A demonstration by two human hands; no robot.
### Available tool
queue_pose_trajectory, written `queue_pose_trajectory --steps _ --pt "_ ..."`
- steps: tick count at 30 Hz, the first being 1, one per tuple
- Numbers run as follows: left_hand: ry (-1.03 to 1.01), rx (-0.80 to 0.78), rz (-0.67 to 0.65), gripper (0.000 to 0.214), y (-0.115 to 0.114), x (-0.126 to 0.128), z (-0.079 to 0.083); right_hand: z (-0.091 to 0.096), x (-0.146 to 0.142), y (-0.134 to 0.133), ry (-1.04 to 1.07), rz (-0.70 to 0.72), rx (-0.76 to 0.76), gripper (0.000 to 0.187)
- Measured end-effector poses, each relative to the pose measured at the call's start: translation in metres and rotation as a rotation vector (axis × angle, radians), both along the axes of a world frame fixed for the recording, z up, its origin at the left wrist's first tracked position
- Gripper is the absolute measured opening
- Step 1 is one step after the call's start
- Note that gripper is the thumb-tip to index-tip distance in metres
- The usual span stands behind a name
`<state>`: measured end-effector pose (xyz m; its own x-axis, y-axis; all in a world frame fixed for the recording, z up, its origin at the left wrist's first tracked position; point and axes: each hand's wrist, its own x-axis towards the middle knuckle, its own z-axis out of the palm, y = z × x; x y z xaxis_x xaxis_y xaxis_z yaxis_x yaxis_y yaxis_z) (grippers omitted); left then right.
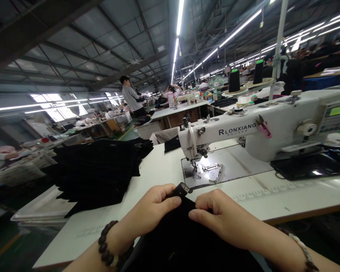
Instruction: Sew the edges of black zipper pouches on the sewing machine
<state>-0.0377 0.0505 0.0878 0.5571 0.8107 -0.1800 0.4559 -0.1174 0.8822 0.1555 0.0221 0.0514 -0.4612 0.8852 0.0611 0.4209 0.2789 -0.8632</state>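
The left hand (154, 209) and right hand (223, 215) both pinch the black fabric (181, 234) near the sewing machine (243, 132), where a loosened pinch could let its edge slip.

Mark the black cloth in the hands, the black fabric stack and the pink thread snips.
black cloth (183, 236): head view, middle of its visible surface.
black fabric stack (98, 170): head view, middle of the pile.
pink thread snips (265, 129): head view, the pink handle.
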Motion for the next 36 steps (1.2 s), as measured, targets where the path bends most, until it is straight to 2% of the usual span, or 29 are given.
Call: queue_pose_trajectory --steps 4,6,8,10,12,15,18,20,22,25,27,29,32,36 --pt "0.151 0.166 0.005 0.028 0.009 -0.004 0.003 -0.006 0.000 0.001 0.095 -0.046 0.112 0.019" --pt "0.209 0.212 0.005 0.029 0.012 -0.007 0.007 -0.008 0.001 0.001 0.146 -0.053 0.137 0.018" --pt "0.269 0.249 -0.023 0.028 0.013 -0.009 0.012 -0.010 0.001 0.003 0.198 0.024 0.009 0.023" --pt "0.333 0.283 -0.058 0.027 0.013 -0.009 0.018 -0.014 0.000 0.007 0.247 0.120 -0.188 0.029" --pt "0.403 0.325 -0.079 0.026 0.013 -0.009 0.025 -0.020 -0.005 0.010 0.307 0.120 -0.321 0.027" --pt "0.498 0.382 -0.101 0.026 0.018 -0.009 0.032 -0.030 -0.014 0.012 0.497 0.020 -0.331 0.019" --pt "0.530 0.362 -0.135 0.025 0.028 -0.010 0.032 -0.038 -0.021 0.012 0.675 0.051 -0.304 0.024" --pt "0.531 0.328 -0.156 0.025 0.036 -0.010 0.028 -0.041 -0.023 0.012 0.673 0.066 -0.280 0.024" --pt "0.514 0.302 -0.187 0.026 0.045 -0.010 0.022 -0.043 -0.024 0.014 0.569 0.045 -0.239 0.024" --pt "0.472 0.280 -0.248 0.025 0.060 -0.008 0.010 -0.045 -0.019 0.018 0.380 -0.017 -0.144 0.017" --pt "0.458 0.265 -0.285 0.024 0.072 -0.004 0.001 -0.046 -0.012 0.021 0.287 -0.024 -0.008 0.021" --pt "0.455 0.243 -0.316 0.022 0.084 0.000 -0.009 -0.047 0.000 0.026 0.156 0.050 0.186 0.033" --pt "0.453 0.223 -0.342 0.022 0.101 0.007 -0.027 -0.050 0.015 0.039 -0.147 0.254 0.441 0.051" --pt "0.463 0.226 -0.332 0.020 0.119 0.015 -0.052 -0.053 0.023 0.064 -0.475 0.421 0.824 0.034"
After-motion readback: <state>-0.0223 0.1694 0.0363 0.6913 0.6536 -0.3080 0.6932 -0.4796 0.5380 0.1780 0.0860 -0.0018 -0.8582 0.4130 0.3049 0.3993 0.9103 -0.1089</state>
